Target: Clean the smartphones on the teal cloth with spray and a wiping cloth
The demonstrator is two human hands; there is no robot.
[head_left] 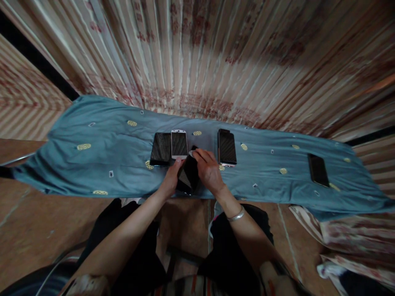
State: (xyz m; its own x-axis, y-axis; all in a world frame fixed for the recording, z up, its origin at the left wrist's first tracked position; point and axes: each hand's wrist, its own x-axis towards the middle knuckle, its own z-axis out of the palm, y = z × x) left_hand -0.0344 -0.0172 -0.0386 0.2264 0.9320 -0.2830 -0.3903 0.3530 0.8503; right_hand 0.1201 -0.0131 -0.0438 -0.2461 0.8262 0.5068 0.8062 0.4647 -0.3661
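A black phone (188, 176) is held tilted over the near edge of the cloth, its dark face toward me. My left hand (170, 177) grips it along the left side, thumb at the upper left corner. At its upper right, my right hand (210, 168) has its fingers curled together against the top corner. A small pale spot shows at those fingertips, too small to name. Just beyond them a dark object (194, 147) is mostly hidden. Behind my left hand lie a white-framed phone (179, 144) and, touching its left side, a larger black phone (161, 149).
Right of my hands lies a stack of dark phones (227, 149). Another black phone (318, 169) rests at the far right. All lie on a wrinkled blue-green cloth (271, 181) with yellow patterns. A pleated curtain (197, 61) hangs directly behind.
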